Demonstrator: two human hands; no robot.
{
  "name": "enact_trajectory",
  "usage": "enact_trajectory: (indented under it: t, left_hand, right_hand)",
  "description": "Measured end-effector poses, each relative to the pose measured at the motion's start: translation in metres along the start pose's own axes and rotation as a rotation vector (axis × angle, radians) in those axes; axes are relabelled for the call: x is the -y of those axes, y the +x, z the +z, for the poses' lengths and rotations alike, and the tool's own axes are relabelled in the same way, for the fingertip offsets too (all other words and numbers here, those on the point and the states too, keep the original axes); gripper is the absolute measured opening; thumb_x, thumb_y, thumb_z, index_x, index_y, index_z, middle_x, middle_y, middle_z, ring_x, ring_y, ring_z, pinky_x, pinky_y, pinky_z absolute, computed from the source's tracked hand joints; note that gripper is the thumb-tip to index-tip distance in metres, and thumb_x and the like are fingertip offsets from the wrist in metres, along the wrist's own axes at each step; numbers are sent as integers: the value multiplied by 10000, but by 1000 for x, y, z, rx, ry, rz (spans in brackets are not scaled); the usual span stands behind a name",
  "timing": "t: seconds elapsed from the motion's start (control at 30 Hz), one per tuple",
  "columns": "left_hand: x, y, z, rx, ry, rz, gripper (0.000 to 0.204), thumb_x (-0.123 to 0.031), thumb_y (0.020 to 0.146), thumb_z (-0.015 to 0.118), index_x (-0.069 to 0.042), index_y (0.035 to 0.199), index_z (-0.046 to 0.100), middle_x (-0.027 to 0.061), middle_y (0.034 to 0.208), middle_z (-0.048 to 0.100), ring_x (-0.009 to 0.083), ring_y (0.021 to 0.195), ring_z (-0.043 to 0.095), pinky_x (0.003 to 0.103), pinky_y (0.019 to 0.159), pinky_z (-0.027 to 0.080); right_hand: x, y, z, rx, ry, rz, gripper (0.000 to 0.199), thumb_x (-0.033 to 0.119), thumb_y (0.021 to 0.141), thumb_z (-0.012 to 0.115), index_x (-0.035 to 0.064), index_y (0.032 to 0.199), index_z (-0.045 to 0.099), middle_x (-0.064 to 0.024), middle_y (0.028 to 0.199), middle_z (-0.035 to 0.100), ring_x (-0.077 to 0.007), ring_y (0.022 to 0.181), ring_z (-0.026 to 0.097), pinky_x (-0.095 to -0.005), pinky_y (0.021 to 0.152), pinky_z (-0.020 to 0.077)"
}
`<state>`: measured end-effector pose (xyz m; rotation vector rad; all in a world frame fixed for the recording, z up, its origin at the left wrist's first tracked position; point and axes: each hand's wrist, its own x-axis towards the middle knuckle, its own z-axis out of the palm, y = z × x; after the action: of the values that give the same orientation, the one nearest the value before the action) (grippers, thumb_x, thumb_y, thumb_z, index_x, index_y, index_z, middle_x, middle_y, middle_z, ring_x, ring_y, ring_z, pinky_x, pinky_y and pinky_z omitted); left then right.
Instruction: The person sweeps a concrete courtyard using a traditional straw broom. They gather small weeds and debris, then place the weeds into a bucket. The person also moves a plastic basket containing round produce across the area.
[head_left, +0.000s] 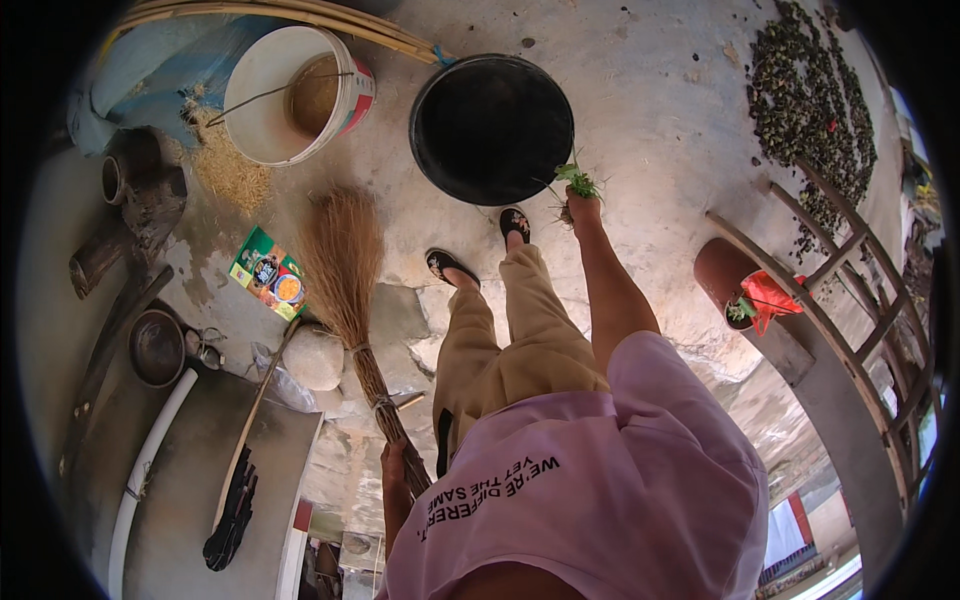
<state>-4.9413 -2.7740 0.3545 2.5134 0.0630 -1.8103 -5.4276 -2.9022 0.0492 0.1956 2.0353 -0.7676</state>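
Observation:
My right hand [583, 207] reaches down past my feet and is closed on a small tuft of green weeds [577, 181], right at the rim of a big black round tub [492, 128]. My left hand [393, 468] grips the bound handle of a straw broom [345, 265], whose brush end rests on the concrete ground. My legs in tan trousers and black patterned sandals [452, 266] stand between the two hands. A pale purple shirt fills the lower middle of the view.
A white bucket [290, 95] with a wire handle stands left of the tub. A colourful packet [268, 285] and a round stone [313, 357] lie by the broom. Dark leaves [812, 100] are spread at top right. A wooden frame [850, 300], brown pot [722, 275] and white pipe [150, 450] line the sides.

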Motion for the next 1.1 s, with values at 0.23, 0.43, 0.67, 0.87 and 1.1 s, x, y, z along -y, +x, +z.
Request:
enact_trajectory:
  t: [0.23, 0.43, 0.67, 0.87, 1.1]
  left_hand:
    - [-3, -6, 22, -18, -37, 36, 223, -246, 705, 555, -69, 804, 461, 26, 553, 448, 143, 427, 469, 261, 392, 408]
    - [7, 7, 21, -15, -55, 59, 246, -284, 702, 572, -81, 782, 459, 26, 546, 457, 132, 424, 461, 254, 382, 393]
    - [15, 16, 18, 61, -212, 96, 234, -202, 699, 589, -54, 853, 494, -10, 611, 459, 83, 496, 444, 226, 436, 381]
    - [38, 31, 3, 71, -241, 143, 264, -218, 689, 588, -49, 872, 499, -15, 644, 465, 79, 531, 440, 219, 467, 375]
    - [50, 37, -1, 115, -296, 116, 264, -215, 681, 582, -47, 866, 498, -11, 627, 448, 83, 528, 429, 224, 470, 371]
  right_hand:
    - [5, 38, 38, 35, -422, -95, 357, 374, 736, 527, 45, 869, 564, -99, 636, 587, -214, 505, 576, -328, 503, 469]
    - [-8, 50, 46, 3, -121, -5, 215, 203, 682, 664, 81, 804, 534, -46, 601, 512, -143, 396, 462, -262, 365, 388]
    - [-13, 45, 55, 143, 253, 139, 117, 90, 711, 602, 82, 740, 489, -44, 579, 487, -159, 420, 461, -246, 362, 414]
    - [-6, 27, 80, 92, 214, 48, 108, 48, 697, 560, 67, 769, 482, -50, 621, 497, -162, 444, 463, -255, 363, 410]
    - [28, -18, 112, -44, 99, -58, 100, 35, 660, 555, 41, 743, 500, -71, 599, 496, -179, 393, 459, -263, 354, 414]
